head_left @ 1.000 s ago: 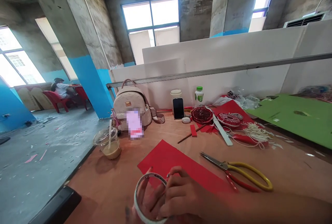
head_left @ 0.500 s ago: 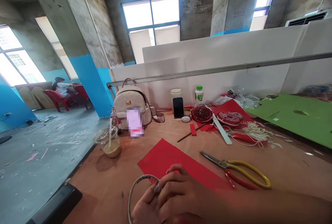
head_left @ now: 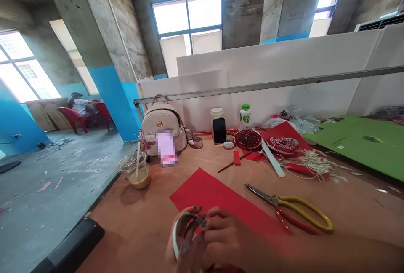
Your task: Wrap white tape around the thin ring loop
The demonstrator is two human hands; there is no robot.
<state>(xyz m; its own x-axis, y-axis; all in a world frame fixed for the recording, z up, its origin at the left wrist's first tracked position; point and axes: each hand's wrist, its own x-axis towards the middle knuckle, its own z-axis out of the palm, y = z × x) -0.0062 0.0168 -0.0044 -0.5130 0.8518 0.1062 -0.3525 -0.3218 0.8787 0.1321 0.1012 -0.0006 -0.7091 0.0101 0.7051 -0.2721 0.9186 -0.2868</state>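
My left hand [head_left: 186, 243] and my right hand [head_left: 221, 235] are close together at the bottom of the view, both holding a narrow white ring [head_left: 178, 233], which may be a band of tape. Its lower part is hidden by my fingers. Just behind my hands, a sheet of red paper [head_left: 208, 197] lies flat on the brown table top [head_left: 132, 222], and my fingers overlap its near edge. To the right of my right hand lie shears with yellow and red handles [head_left: 284, 207], not touched by either hand.
A beige backpack [head_left: 162, 125], a plastic cup with a straw [head_left: 135, 169], a phone [head_left: 219, 130] and a bottle [head_left: 244, 117] stand along the back. Red beaded pieces [head_left: 248, 139], white cord [head_left: 311, 163] and a green board [head_left: 356, 144] lie to the right. A seated person [head_left: 78, 106] is far left.
The white ring has turned in my fingers and now shows a narrower shape, sitting higher and closer to my right hand. The whole view has shifted slightly as my head moved.
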